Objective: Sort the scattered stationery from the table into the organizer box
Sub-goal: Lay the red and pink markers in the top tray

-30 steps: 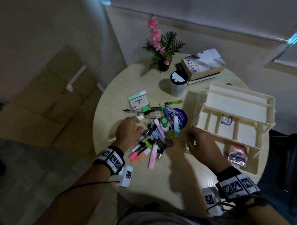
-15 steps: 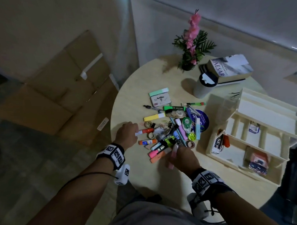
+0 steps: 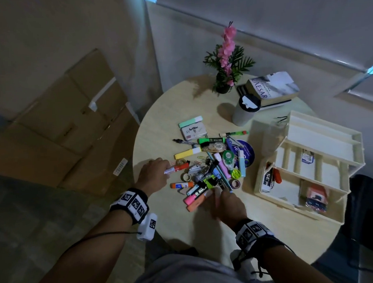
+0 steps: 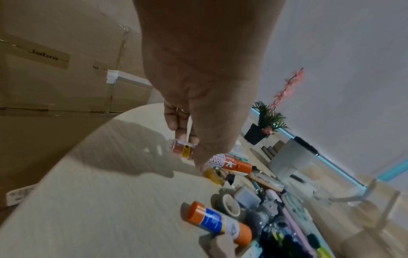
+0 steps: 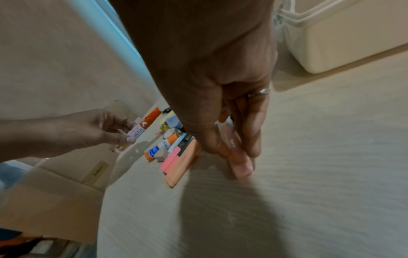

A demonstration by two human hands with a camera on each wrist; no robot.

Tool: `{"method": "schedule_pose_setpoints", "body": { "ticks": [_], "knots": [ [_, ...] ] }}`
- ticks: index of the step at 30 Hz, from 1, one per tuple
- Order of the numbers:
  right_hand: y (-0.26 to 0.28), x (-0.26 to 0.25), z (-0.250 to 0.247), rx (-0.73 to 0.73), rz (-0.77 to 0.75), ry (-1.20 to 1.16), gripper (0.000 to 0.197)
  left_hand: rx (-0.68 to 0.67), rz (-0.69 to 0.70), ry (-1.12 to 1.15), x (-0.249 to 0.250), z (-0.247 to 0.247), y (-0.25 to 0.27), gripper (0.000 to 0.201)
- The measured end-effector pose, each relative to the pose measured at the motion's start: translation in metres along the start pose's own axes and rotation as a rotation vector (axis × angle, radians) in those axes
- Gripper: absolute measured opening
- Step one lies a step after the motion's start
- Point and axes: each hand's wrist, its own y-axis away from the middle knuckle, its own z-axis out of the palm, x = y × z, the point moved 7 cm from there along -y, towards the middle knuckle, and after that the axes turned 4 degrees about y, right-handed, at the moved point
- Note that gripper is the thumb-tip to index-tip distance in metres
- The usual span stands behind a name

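A pile of scattered stationery (image 3: pixel 209 168) lies mid-table: highlighters, markers, tape rolls, clips, a glue stick (image 3: pixel 180 185). My left hand (image 3: pixel 164 169) grips the white end of an orange-capped marker (image 3: pixel 176 168) at the pile's left edge; the left wrist view shows the marker (image 4: pixel 229 162) past the thumb. At the near edge my right hand (image 3: pixel 217 193) pinches a pink highlighter (image 5: pixel 238 157) between thumb and fingers, low over the table. The cream organizer box (image 3: pixel 293 209) stands to the right with a few items in its compartments.
A lidded tumbler (image 3: pixel 244 111), stacked books (image 3: pixel 272 89) and a potted pink flower (image 3: pixel 225 74) stand at the table's far side. Cardboard boxes (image 3: pixel 75 128) are stacked on the floor to the left. The round table's edge runs just left of my left hand.
My right hand came from the organizer back to the pile's near edge and took the pink highlighter. My left hand closed on the orange-capped marker. The head view swung right.
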Motion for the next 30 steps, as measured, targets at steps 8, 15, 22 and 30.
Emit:
{"method": "schedule_pose_setpoints", "body": {
  "ticks": [8,15,22,30],
  "knots": [
    [0.006,0.008,-0.003,-0.072,0.058,-0.041,0.037,-0.014,0.121,0.119,0.050,-0.007,0.000,0.023],
    [0.006,-0.001,0.007,-0.015,0.014,-0.123,0.040,-0.088,0.209,0.144,0.099,0.005,0.011,0.026],
    [0.010,0.006,0.003,-0.025,-0.082,-0.050,0.033,-0.104,0.265,0.177,0.135,0.001,0.013,0.024],
    [0.041,0.080,-0.064,-0.014,0.028,-0.254,0.023,-0.067,0.375,0.274,0.189,-0.016,0.001,0.015]
  ]
}}
